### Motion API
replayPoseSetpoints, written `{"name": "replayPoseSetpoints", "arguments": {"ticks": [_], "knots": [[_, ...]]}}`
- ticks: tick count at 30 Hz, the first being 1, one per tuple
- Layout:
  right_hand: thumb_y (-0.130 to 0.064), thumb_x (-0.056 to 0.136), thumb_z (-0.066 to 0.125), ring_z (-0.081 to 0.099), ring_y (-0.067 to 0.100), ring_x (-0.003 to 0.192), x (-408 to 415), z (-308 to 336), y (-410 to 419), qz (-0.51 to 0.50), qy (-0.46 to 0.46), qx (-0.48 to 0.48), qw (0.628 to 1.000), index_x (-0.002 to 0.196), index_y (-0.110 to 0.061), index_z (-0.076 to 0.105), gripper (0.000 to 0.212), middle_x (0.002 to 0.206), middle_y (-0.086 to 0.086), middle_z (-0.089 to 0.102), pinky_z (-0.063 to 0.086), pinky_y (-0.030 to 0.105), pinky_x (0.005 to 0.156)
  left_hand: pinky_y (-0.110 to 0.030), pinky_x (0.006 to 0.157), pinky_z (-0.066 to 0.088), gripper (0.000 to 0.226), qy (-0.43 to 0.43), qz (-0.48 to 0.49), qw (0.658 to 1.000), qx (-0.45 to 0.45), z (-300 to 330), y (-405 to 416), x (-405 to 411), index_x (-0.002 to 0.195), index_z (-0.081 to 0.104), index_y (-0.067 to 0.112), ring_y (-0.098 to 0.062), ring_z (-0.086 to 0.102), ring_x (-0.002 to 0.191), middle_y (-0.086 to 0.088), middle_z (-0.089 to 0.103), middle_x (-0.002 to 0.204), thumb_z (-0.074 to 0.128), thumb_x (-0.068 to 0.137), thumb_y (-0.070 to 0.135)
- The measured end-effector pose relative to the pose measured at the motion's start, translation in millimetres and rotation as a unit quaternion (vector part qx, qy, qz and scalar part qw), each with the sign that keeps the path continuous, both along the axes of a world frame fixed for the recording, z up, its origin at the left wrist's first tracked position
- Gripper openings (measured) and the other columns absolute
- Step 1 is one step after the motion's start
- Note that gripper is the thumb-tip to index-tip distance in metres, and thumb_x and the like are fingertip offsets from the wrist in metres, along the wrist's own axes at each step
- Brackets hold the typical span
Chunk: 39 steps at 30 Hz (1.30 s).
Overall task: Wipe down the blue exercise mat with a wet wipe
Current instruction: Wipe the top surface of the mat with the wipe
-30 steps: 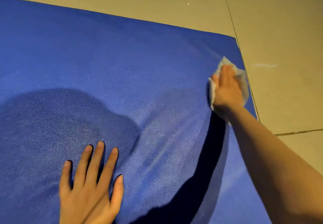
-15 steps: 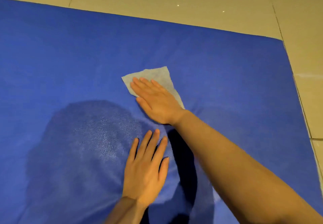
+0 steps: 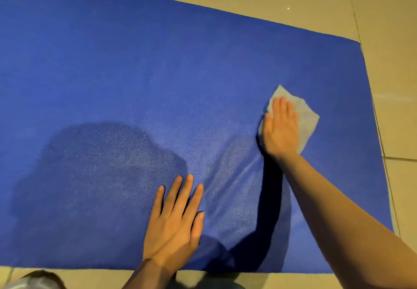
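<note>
The blue exercise mat lies flat on the floor and fills most of the head view. My right hand presses flat, fingers straight, on a pale wet wipe near the mat's right side. The wipe sticks out beyond my fingertips and to the right of my hand. My left hand rests flat on the mat near its front edge, fingers spread, holding nothing. A dark shadow of my head and body falls on the mat to the left of that hand.
Beige floor tiles surround the mat at the back, right and front. The mat's right edge runs close to a tile seam. A bit of my knee or clothing shows at the bottom left.
My right hand has swept the wipe from the mat's middle back toward its right side. My left hand stays flat on the mat. The view has tilted, showing the mat's front edge.
</note>
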State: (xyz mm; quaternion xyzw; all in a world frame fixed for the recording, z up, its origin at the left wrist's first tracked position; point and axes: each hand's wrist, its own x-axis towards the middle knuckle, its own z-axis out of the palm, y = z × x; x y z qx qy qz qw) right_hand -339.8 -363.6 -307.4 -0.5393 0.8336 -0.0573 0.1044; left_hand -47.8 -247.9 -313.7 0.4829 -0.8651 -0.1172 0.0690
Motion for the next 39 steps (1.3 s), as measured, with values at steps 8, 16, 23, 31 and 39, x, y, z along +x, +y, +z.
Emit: {"name": "replayPoseSetpoints", "arguments": {"ticks": [8,16,23,31,39], "knots": [[-0.033,0.104,0.033,0.02,0.028,0.148,190,-5,-25,0.483,-0.002,-0.035,0.875,0.152,-0.008,0.029,0.055,0.159,0.011,0.026,-0.004,0.035,0.118,-0.047,0.115,0.023,0.046,0.059,-0.048,0.997,-0.021,1,8,15,0.13,0.06,0.009,-0.029,0.043,0.134,-0.013,0.056,0.139,0.046,0.094,0.034],[-0.052,0.098,0.023,0.04,0.03,0.138,35,-6,-2,0.15,0.011,-0.024,0.988,0.151,-0.009,0.033,0.068,0.157,0.009,0.033,0.039,0.046,0.108,-0.046,0.116,0.022,0.056,0.026,-0.042,0.999,-0.009,1,14,15,0.129,0.064,0.007,-0.03,0.043,0.134,-0.015,0.055,0.141,0.029,0.102,0.042],[-0.043,0.095,0.002,0.014,0.033,0.147,-125,-3,112,-0.221,0.054,0.033,0.973,0.153,0.004,0.014,0.075,0.16,0.021,0.016,0.01,0.048,0.119,-0.046,0.114,0.021,0.055,0.021,-0.042,0.998,-0.044,-1,14,11,0.126,0.064,0.005,-0.032,0.043,0.132,-0.018,0.056,0.139,0.034,0.098,0.041],[-0.031,0.086,0.038,0.05,0.03,0.125,72,9,56,0.132,0.017,-0.058,0.989,0.132,-0.009,0.058,0.055,0.133,0.016,0.058,0.031,0.036,0.096,-0.045,0.114,0.022,0.049,0.022,-0.04,0.998,-0.037,4,11,11,0.131,0.051,0.009,-0.032,0.044,0.131,-0.019,0.056,0.138,0.034,0.097,0.04],[-0.078,0.084,0.029,0.011,0.021,0.151,-67,6,99,-0.062,0.028,0.012,0.998,0.156,-0.017,0.02,0.095,0.163,0.004,0.014,0.01,0.04,0.121,-0.041,0.116,0.018,0.068,0.011,-0.025,1.0,0.012,7,9,11,0.124,0.067,0.003,-0.03,0.042,0.131,-0.019,0.059,0.135,0.019,0.101,0.047]]}}
